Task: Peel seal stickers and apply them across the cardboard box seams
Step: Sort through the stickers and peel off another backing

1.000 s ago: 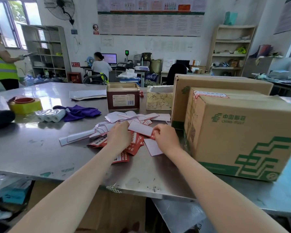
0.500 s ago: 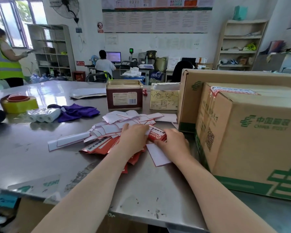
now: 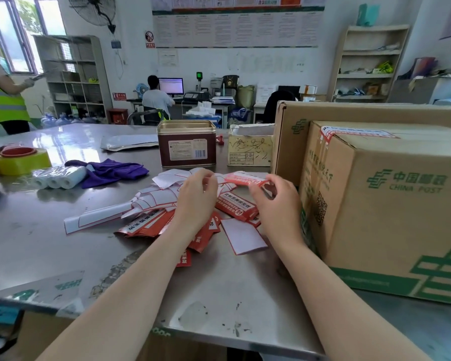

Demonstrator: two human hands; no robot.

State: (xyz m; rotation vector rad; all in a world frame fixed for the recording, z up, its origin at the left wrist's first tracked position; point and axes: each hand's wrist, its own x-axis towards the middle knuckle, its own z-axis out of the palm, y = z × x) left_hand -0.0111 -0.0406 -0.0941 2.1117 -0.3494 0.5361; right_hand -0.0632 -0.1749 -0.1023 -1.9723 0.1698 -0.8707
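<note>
At the table's far left edge stands a yellow tape roll with a red core; just beside it lie three white paper rolls in clear wrap, touching a purple cloth. Toward the far edge, near the middle, an open brown tin stands upright, with a small worn carton just to its right. In front of the tin, a loose heap of white backing strips and red seal stickers lies spread on the table's middle. The left hand hovers over the heap, fingers curled with the tips drawn together; whether it pinches a strip cannot be told. The right hand pinches one red seal sticker between thumb and fingertips, holding it lifted above the heap, just beside the boxes. A white backing sheet lies flat between the forearms. On the table's right side stands a China Post cardboard box, a red-edged sticker already across its top seam; a second cardboard box stands touching behind it.
</note>
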